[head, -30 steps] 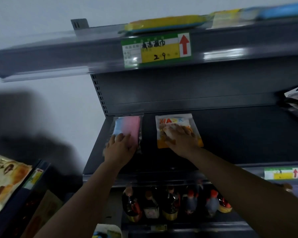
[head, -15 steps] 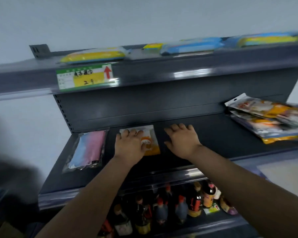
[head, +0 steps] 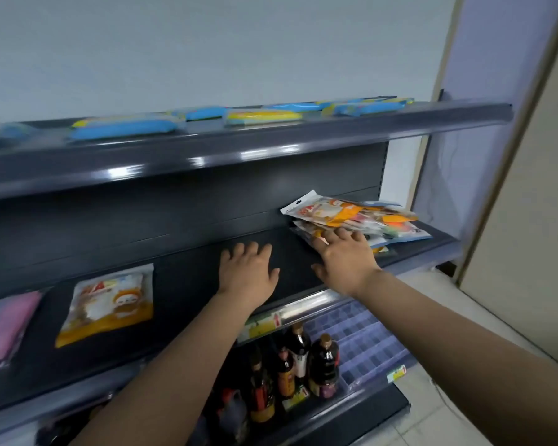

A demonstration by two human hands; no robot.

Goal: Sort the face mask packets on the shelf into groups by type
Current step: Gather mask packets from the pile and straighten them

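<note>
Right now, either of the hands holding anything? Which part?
Nothing held. Left hand lies flat on the shelf; right hand open, fingertips touching the packet pile.

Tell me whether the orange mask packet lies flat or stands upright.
Flat: the orange mask packet lies face up on the shelf.

Both forearms were bare to the frame edge; left hand [head: 247,272] and right hand [head: 345,257] wore nothing.
</note>
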